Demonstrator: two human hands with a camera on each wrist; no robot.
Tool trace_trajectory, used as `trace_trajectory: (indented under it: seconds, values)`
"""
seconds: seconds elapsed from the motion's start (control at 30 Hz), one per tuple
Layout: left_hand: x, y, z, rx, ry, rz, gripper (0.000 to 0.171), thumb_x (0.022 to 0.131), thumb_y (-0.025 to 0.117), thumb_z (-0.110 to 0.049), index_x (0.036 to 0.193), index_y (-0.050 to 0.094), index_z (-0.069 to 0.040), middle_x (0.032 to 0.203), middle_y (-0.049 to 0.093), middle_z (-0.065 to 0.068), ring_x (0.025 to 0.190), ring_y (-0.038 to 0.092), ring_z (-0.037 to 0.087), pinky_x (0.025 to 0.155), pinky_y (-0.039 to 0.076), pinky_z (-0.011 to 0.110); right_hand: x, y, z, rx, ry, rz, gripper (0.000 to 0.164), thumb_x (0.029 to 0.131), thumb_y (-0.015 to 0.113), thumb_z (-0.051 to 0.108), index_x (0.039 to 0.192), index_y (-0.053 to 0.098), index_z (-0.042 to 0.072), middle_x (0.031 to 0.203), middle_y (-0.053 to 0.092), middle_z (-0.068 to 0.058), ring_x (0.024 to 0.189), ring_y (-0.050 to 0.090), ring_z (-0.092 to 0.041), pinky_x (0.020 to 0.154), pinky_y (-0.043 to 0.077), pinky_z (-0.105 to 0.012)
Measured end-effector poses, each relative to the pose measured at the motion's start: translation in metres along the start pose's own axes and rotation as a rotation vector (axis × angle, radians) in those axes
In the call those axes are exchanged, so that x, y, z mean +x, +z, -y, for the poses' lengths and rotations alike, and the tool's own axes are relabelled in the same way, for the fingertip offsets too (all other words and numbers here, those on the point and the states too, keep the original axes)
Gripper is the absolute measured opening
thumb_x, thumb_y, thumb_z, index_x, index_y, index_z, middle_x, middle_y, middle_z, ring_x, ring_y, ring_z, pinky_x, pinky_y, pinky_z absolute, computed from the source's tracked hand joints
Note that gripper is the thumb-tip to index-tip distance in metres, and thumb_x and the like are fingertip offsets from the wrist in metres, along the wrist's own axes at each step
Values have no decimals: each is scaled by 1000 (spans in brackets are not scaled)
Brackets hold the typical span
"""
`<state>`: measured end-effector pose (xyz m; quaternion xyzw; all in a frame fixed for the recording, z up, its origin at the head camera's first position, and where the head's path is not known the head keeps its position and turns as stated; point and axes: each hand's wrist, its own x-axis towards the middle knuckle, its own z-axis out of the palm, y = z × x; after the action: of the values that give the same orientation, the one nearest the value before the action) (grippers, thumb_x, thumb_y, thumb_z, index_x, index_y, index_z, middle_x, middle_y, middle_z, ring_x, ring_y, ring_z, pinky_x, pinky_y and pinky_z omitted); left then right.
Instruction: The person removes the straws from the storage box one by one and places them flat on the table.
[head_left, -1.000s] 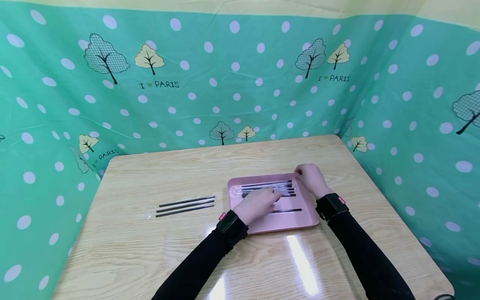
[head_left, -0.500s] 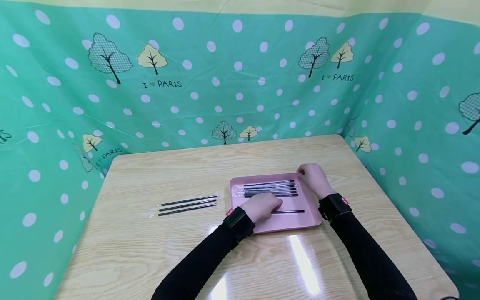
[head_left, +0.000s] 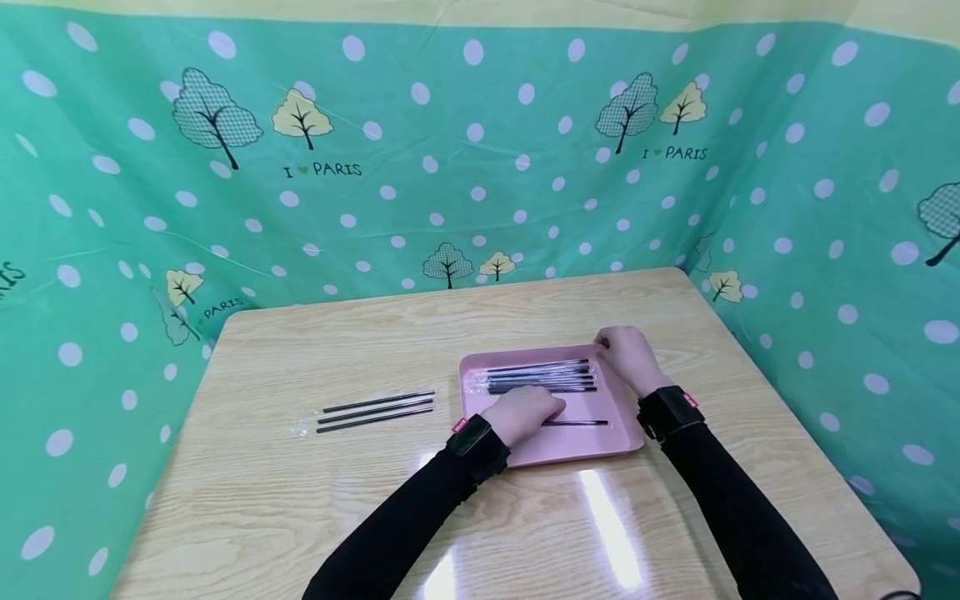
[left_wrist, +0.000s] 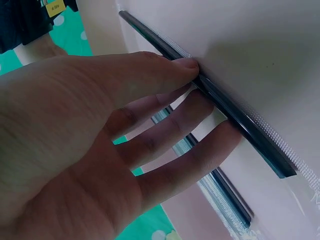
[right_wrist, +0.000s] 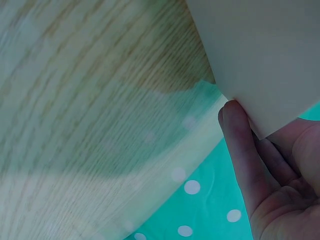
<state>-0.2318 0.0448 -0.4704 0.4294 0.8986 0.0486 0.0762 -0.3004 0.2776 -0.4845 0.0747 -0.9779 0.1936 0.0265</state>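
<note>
Work surface: light wood-grain table [head_left: 300, 350] with rounded corners. Enclosure: green cloth [head_left: 465, 167] behind and along both sides, printed with pale dots, trees and "PARIS" lettering; cream band [head_left: 450, 12] across the top. On the table, slightly right of centre: pink tray [head_left: 585, 444]. In the far half of the tray: row of dark sticks [head_left: 547, 375] with clear film at the left ends. On the table, left of the tray: three sticks [head_left: 375, 412], roughly parallel, also with film. In the near half of the tray: lone stick [head_left: 577, 422], partly covered in the head view by the left hand [head_left: 522, 414].

Compared with one second earlier: left hand more tucked in and lower relative to the row; right hand [head_left: 628, 357] unmoved at the tray; both groups of sticks unchanged. Compared with half a second earlier: nearly identical.

Left hand: pinched on the lone stick, thumb [left_wrist: 182, 65] on one side, fingertips [left_wrist: 231, 131] on the opposite side. Contact between stick and tray floor: not possible to tell. Right hand: clamped on the far right corner of the tray, fingers bent round the rim.
</note>
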Motion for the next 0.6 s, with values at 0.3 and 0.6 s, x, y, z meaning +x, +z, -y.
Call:
trace_trajectory:
  seconds: [0.3,0.6]
  values:
    - [0,1,1,25,5,-9,26,94,59,-1,79,46,-17,81,56,-5,75,51,11,69,45,24,-3,0,0,-7,-19,15,12,94,65,-3,100,76,-2,97,76,-19,93,71,-34,81,58,-46]
    - [-1,-2,0,52,-14,-17,24,95,60,-3,80,48,-17,86,66,-3,77,59,13,70,50,26,-3,0,3,-8,-37,-7,11,93,66,-4,99,76,-3,96,76,-20,92,71,-35,82,57,-47]
